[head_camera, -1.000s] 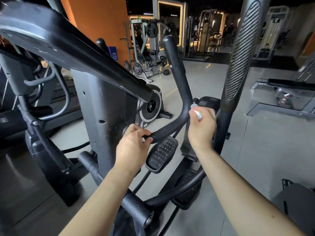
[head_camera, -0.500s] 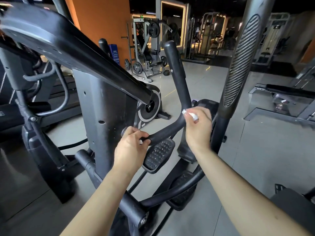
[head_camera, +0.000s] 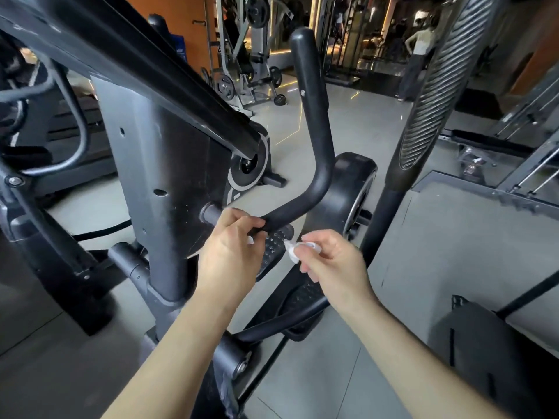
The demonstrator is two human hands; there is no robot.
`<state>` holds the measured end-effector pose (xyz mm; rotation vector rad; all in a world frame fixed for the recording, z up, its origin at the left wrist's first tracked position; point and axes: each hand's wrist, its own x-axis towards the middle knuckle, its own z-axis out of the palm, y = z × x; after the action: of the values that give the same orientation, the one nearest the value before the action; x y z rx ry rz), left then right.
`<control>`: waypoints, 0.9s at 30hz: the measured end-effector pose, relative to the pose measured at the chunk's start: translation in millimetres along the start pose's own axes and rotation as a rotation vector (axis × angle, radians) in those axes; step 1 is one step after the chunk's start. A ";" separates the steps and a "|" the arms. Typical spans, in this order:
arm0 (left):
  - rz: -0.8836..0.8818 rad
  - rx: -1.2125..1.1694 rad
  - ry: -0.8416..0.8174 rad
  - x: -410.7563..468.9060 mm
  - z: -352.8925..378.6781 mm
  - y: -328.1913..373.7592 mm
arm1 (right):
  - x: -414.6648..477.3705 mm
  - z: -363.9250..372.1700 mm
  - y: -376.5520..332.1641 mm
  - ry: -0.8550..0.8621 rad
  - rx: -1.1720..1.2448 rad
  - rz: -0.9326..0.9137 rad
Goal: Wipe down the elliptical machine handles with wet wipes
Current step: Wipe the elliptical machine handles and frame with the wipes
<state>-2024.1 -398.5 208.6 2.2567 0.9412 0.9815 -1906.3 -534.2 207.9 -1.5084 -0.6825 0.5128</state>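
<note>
The elliptical's black curved handle point(head_camera: 314, 140) rises from the grey centre column point(head_camera: 157, 182) and bends upward. My left hand point(head_camera: 230, 255) grips the low end of this handle close to the column. My right hand point(head_camera: 329, 255) holds a crumpled white wet wipe point(head_camera: 292, 252) just below the handle, off its surface, in front of the studded pedal point(head_camera: 276, 243). A tall ribbed moving handle point(head_camera: 435, 95) stands to the right.
The black console arm point(head_camera: 127, 55) slopes across the upper left. Another exercise bike point(head_camera: 251, 164) sits behind the column. Weight machines point(head_camera: 251, 49) and a standing person point(head_camera: 417, 55) are at the back. A bench frame point(head_camera: 499, 152) lies right, on grey tiled floor point(head_camera: 438, 252).
My right hand with the wipe has slid down the curved handle from its bend and come off it below the lower end. My left hand keeps its grip. The view has shifted closer.
</note>
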 end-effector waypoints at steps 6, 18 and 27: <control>0.050 -0.294 -0.328 -40.7 36.8 58.9 | -26.5 -67.9 17.5 0.137 0.082 0.026; -0.085 -0.365 -0.543 -34.5 194.3 166.6 | 45.2 -243.3 65.5 0.058 0.100 0.146; -0.328 -0.415 -0.301 14.4 298.5 222.8 | 148.7 -322.4 77.5 0.034 0.012 0.095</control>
<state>-1699.1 -578.8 179.7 1.7694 0.8475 0.6028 -1569.6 -663.5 163.5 -1.5407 -0.5818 0.5610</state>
